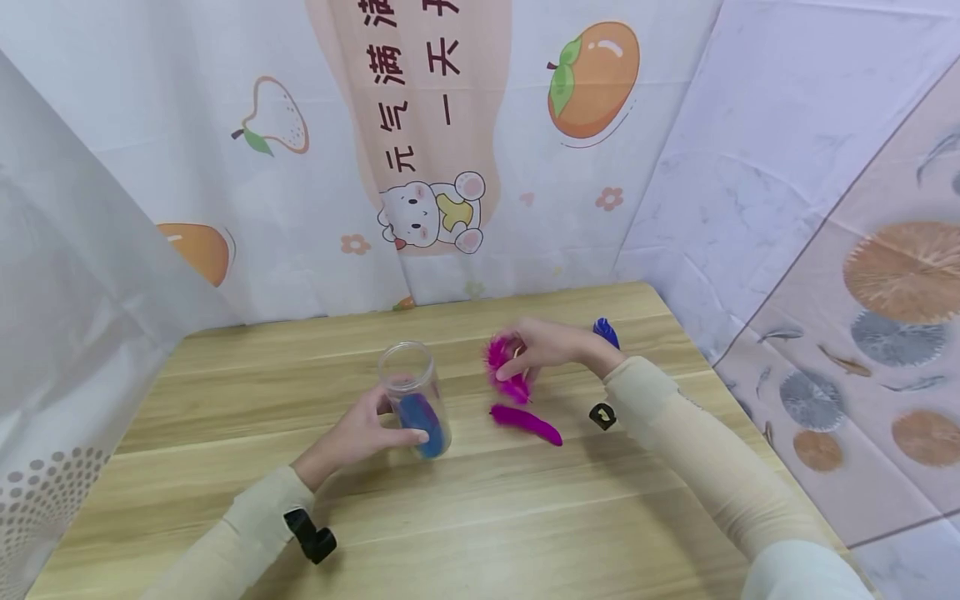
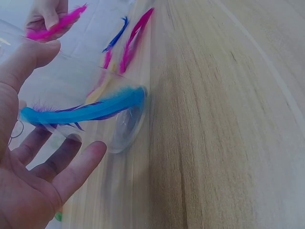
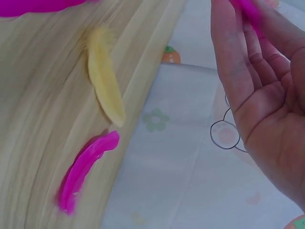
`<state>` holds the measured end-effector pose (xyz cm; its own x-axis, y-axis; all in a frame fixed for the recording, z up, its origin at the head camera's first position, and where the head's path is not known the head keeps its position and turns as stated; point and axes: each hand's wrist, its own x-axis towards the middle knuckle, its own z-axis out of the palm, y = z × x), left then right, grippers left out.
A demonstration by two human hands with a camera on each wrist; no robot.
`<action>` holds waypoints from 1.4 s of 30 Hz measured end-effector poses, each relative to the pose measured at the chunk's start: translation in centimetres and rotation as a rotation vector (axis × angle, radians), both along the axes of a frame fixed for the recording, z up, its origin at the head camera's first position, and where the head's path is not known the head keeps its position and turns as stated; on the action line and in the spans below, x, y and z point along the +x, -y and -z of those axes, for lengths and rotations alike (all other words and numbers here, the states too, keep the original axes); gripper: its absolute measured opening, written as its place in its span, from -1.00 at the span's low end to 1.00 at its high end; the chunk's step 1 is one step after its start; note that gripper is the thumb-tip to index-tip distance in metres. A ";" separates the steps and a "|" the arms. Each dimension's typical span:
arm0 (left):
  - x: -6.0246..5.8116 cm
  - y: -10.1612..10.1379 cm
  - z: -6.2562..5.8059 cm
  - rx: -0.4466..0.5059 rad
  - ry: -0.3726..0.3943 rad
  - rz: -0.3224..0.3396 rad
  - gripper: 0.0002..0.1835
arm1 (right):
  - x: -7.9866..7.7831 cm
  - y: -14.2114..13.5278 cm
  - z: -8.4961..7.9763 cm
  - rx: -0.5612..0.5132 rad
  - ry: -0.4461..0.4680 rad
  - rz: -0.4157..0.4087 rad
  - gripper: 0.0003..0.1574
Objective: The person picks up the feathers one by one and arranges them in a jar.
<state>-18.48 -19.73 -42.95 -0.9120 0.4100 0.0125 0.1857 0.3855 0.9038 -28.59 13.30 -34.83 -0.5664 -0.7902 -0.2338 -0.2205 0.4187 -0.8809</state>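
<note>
Before me hangs a white cloth [image 1: 300, 208] printed with orange fruit [image 1: 594, 79], dark lettering [image 1: 386, 65] and a white cartoon animal [image 1: 422, 215], behind my pale wooden worktop [image 1: 255, 375]. To my right, another cloth [image 1: 817, 308] bears orange and grey discs [image 1: 911, 271]. What I see at left, cropped, is probably a curtain [image 1: 60, 358] with grey dots [image 1: 36, 464].

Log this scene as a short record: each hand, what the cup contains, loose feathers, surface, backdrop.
Left hand: holds the clear cup round its side
Right hand: pinches a bright pink feather
Cup contents: blue feather, purple showing beside it
Loose feathers: near pink one; second pink one; yellow one; dark blue one by the right forearm
Surface: wood-grain table
Backdrop: cloth printed with fruit
</note>
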 end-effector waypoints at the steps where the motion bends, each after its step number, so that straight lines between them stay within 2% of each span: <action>1: 0.0 0.0 -0.1 -0.004 -0.004 0.003 -0.14 | 0.1 0.2 -0.1 -0.008 0.002 -0.006 -0.79; 9: 0.0 -0.1 -0.2 0.002 0.010 -0.010 -0.14 | 0.3 1.0 -1.1 -0.052 -0.033 -0.031 -0.88; 22: 0.2 0.0 -0.2 -0.009 0.002 -0.019 -0.14 | 0.4 1.6 -2.2 -0.043 -0.061 -0.027 -0.81; 34: -0.2 -0.4 0.0 -0.002 0.008 0.000 -0.14 | 0.9 1.5 -2.9 -0.054 -0.031 -0.007 -0.82; 42: -0.1 -0.1 0.1 -0.021 0.019 -0.003 -0.12 | 1.1 1.4 -3.4 -0.082 -0.021 -0.028 -0.81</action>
<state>-18.61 -19.63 -43.06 -0.9131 0.4076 -0.0135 0.1675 0.4049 0.8989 -27.50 11.86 -31.47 -0.5478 -0.8219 -0.1560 -0.2497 0.3386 -0.9072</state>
